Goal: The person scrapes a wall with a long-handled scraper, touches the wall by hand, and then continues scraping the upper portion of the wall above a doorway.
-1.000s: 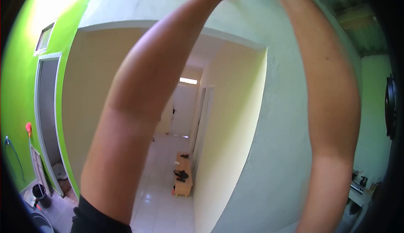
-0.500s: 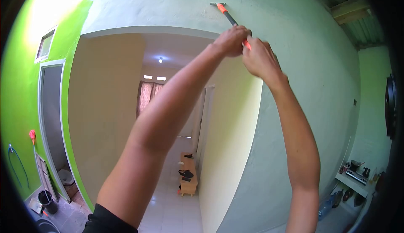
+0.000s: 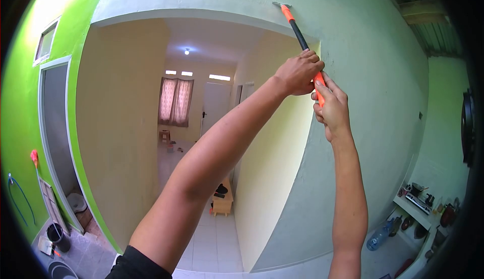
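Observation:
An orange and black long-handled scraper slants up to the wall above the opening. Its flat metal head lies at the wall surface, near the top of the view. My left hand is wrapped round the middle of the handle. Lower down, my right hand grips the orange end of the same handle, with the fingers curled about it. Both arms are raised. Patchy, rough marks show on the pale green wall around the scraper's head.
Beyond the opening stand a wooden bench and a curtained window. At the left are a doorway, a black bucket and a leaning frame. A stove sits on a counter at the right, near a water bottle.
The scraper's head has moved to the right along the wall. Both hands are lower and further from the head, with more of the handle showing. The view has shifted.

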`<state>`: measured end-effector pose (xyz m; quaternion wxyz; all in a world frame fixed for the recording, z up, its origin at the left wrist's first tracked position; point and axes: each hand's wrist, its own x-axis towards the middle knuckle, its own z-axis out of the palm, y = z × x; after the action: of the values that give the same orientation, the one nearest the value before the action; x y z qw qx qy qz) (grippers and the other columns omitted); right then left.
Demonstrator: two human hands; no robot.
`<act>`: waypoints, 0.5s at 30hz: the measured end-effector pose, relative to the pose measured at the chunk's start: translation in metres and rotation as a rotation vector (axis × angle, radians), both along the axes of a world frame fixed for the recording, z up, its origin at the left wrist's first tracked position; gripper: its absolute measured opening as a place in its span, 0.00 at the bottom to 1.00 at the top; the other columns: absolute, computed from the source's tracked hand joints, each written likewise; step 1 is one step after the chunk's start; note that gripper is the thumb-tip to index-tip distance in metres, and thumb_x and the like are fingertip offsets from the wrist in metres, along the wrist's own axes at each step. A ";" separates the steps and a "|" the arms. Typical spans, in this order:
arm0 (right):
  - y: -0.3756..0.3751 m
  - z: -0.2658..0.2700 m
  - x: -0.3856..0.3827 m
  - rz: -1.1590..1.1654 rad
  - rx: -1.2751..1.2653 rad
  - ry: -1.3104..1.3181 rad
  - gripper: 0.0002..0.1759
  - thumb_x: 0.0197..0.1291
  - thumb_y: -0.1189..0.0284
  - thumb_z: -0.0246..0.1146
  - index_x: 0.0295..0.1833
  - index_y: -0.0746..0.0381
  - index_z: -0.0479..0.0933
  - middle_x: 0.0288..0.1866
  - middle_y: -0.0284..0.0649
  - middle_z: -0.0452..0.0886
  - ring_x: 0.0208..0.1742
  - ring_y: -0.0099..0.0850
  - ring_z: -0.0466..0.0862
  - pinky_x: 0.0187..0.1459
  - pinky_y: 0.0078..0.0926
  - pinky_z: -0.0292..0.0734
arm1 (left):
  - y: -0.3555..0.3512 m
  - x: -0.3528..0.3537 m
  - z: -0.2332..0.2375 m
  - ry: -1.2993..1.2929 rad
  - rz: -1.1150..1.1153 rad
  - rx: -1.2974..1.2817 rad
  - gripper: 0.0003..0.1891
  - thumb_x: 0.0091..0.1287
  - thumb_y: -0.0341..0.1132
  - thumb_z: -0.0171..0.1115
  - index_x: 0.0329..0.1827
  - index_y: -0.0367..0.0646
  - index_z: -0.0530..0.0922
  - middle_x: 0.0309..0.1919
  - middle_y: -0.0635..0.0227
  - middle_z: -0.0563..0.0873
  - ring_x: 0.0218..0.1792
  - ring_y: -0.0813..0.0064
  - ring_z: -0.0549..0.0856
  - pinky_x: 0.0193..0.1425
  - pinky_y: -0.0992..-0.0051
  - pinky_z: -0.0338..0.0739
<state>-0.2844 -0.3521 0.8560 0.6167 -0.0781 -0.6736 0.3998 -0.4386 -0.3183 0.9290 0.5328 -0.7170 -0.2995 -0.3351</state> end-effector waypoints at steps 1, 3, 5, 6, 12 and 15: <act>-0.001 -0.001 0.001 -0.014 -0.003 -0.004 0.28 0.73 0.67 0.59 0.74 0.65 0.70 0.33 0.32 0.74 0.16 0.12 0.59 0.16 0.15 0.52 | -0.001 0.001 -0.001 -0.008 0.011 -0.025 0.12 0.59 0.35 0.69 0.41 0.42 0.78 0.42 0.65 0.79 0.55 0.62 0.80 0.54 0.62 0.81; 0.005 -0.004 0.007 0.108 -0.014 0.022 0.29 0.73 0.67 0.59 0.76 0.64 0.68 0.32 0.31 0.72 0.16 0.11 0.59 0.16 0.14 0.52 | -0.003 0.005 -0.001 0.007 0.008 -0.034 0.10 0.60 0.35 0.69 0.39 0.42 0.78 0.41 0.65 0.79 0.53 0.62 0.80 0.54 0.62 0.81; 0.013 -0.009 0.013 0.302 -0.040 0.084 0.30 0.74 0.67 0.58 0.77 0.62 0.66 0.32 0.30 0.71 0.17 0.11 0.60 0.16 0.13 0.53 | -0.002 0.010 0.000 0.035 0.012 -0.047 0.08 0.60 0.35 0.68 0.37 0.42 0.79 0.39 0.65 0.80 0.52 0.62 0.80 0.54 0.62 0.81; 0.018 -0.012 0.016 0.436 -0.056 0.131 0.30 0.74 0.66 0.58 0.78 0.61 0.65 0.32 0.30 0.70 0.17 0.12 0.60 0.16 0.12 0.54 | -0.002 0.013 0.002 0.055 0.018 -0.051 0.08 0.60 0.35 0.68 0.36 0.42 0.79 0.37 0.65 0.80 0.51 0.62 0.80 0.55 0.62 0.80; 0.049 -0.007 0.041 0.889 -0.154 0.220 0.28 0.75 0.66 0.58 0.76 0.62 0.65 0.34 0.34 0.72 0.20 0.13 0.63 0.17 0.10 0.56 | 0.004 0.036 0.015 0.110 0.041 -0.110 0.09 0.57 0.35 0.67 0.37 0.41 0.82 0.31 0.63 0.80 0.45 0.59 0.81 0.68 0.58 0.73; 0.050 0.000 0.055 0.858 -0.211 0.244 0.24 0.77 0.67 0.54 0.74 0.62 0.66 0.38 0.36 0.76 0.21 0.13 0.63 0.17 0.11 0.55 | 0.025 0.045 0.012 0.081 -0.053 -0.058 0.10 0.54 0.35 0.68 0.37 0.40 0.82 0.29 0.63 0.79 0.45 0.58 0.81 0.77 0.53 0.66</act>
<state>-0.2298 -0.3024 0.8563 0.4588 0.1932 -0.5233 0.6916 -0.3936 -0.2929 0.9412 0.5143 -0.7530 -0.2681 -0.3109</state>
